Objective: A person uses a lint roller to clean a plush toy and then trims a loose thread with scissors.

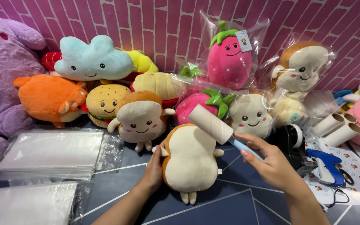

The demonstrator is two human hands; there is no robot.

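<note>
My left hand grips the side of a cream, brown-crusted toast-shaped plush toy, held upright with its plain back toward me. My right hand holds the light blue handle of a lint roller, whose white roll rests against the toy's upper right edge. Behind them sits another toast plush with a smiling face.
Many plush toys line the pink brick wall: a blue cloud, an orange animal, a burger, bagged strawberries and bagged toast plushes. Stacks of clear plastic bags lie left. Cardboard tubes and a blue tagging gun lie right.
</note>
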